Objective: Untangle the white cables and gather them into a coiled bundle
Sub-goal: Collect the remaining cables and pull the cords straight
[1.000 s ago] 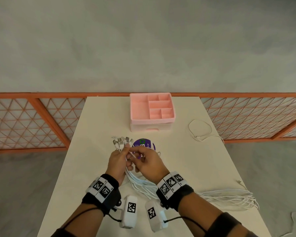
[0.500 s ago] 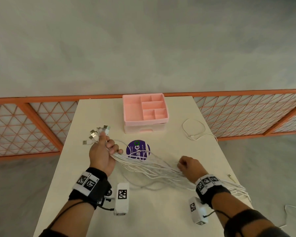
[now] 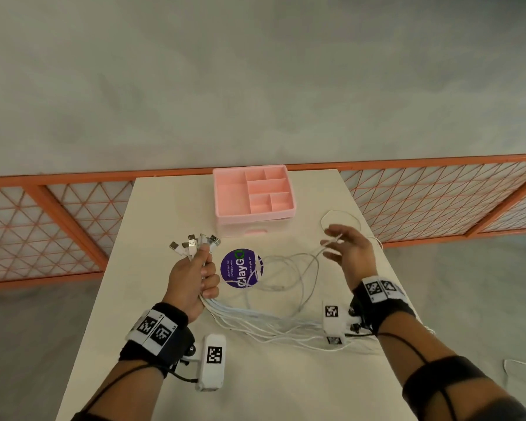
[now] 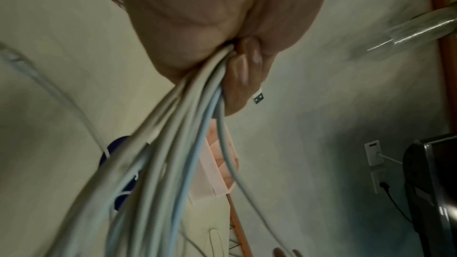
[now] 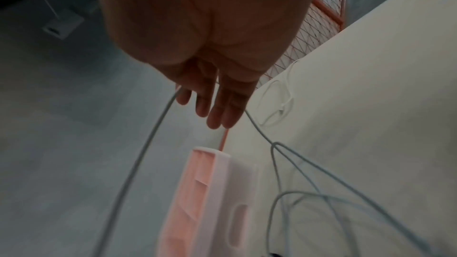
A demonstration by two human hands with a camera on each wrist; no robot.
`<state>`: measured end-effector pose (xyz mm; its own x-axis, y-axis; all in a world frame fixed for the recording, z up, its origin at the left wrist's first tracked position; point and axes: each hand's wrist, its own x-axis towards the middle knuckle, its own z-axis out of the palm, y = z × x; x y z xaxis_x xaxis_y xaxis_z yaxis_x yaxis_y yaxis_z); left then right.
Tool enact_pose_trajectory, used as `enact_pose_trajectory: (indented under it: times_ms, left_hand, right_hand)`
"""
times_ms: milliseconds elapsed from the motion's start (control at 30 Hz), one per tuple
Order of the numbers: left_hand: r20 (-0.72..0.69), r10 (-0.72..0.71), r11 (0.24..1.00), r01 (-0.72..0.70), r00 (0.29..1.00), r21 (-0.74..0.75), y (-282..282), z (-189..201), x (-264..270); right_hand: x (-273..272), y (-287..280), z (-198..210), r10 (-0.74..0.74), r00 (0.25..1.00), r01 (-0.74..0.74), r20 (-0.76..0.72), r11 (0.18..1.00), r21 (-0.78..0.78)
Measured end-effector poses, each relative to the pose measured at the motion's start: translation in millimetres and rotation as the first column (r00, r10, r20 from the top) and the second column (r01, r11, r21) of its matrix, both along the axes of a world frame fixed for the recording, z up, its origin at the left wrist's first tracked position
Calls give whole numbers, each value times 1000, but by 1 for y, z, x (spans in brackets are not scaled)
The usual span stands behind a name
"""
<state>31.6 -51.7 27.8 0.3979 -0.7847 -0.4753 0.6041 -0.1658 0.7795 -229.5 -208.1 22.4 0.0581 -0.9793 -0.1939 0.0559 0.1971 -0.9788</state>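
My left hand (image 3: pixel 201 270) grips a bunch of white cables (image 3: pixel 274 325) just below their plug ends (image 3: pixel 195 242), which fan out above my fist. In the left wrist view the fingers (image 4: pixel 243 65) curl round the strands (image 4: pixel 173 144). From there the cables trail right across the cream table (image 3: pixel 152 299) and pass under my right wrist. My right hand (image 3: pixel 334 243) hovers above the table's right side, fingers spread and straight. One thin strand (image 3: pixel 316 259) lies across them. The right wrist view shows the fingers (image 5: pixel 217 105) extended with strands (image 5: pixel 150 140) hanging off both sides.
A pink compartment organiser (image 3: pixel 254 196) stands at the back middle. A round purple sticker (image 3: pixel 242 268) lies between my hands. A separate white cable loop (image 3: pixel 342 215) lies by the far right edge. An orange lattice fence (image 3: pixel 43 232) runs behind the table.
My right hand has let go of the trailing cables, risen and moved forward, and now lies open with one strand across its fingers. The left hand keeps its grip near the plugs.
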Motion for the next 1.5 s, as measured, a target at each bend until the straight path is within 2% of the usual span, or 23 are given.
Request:
enact_pose_trajectory:
  times_ms: [67,167,233,300,400,467,600,733,867,1000,1067,1167,1300,1500]
  left_hand:
    - [-15,-26,999,27,1000,41,3,-3,1]
    - [-8,-106,990,106,994,91,7,-5,0]
    - [3,-136,985,135,991,110,11,-5,0]
    - [2,-119,986,118,993,118,13,-7,3]
    - [17,-42,995,40,999,95,12,-7,3]
    - [61,-12,998,8,998,61,8,-4,-2]
    - [137,-16,1000,15,990,14,-6,5,-11]
    - [233,-22,1000,20,972,12,-16,10,-18]
    - [295,-38,997,16,955,77,-17,6,-18]
    - [298,8,998,-27,955,60,-16,7,-19]
    - [327,-27,999,13,945,45,-16,8,-20]
    - [386,-139,990,131,912,46,-11,7,-25]
    - [362,-201,979,182,910,88,-4,-1,-30]
    - [323,-184,981,152,928,123,4,-7,-26]
  right_hand:
    - [5,-7,22,-46,982,46,181,999,1]
    - [16,-17,43,-183,923,191,338,982,11]
    - [21,-23,48,-262,892,263,368,964,49]
    - [23,-23,51,-242,926,249,289,968,16]
    - [32,-9,48,-71,987,90,141,988,-129]
    - [45,8,46,87,990,-67,115,985,-161]
    - [77,44,31,433,900,-425,51,897,-123]
    - [97,72,10,600,800,-600,-32,799,-40]
    - [102,82,3,602,798,-602,-23,798,-20]
    - [100,84,1,605,795,-605,-36,796,15]
    - [99,80,3,593,804,-590,-36,805,64]
    - [102,63,13,507,853,-521,122,839,156]
    - [106,39,46,424,864,-464,270,880,105]
    - [127,24,82,399,882,-406,249,913,-24]
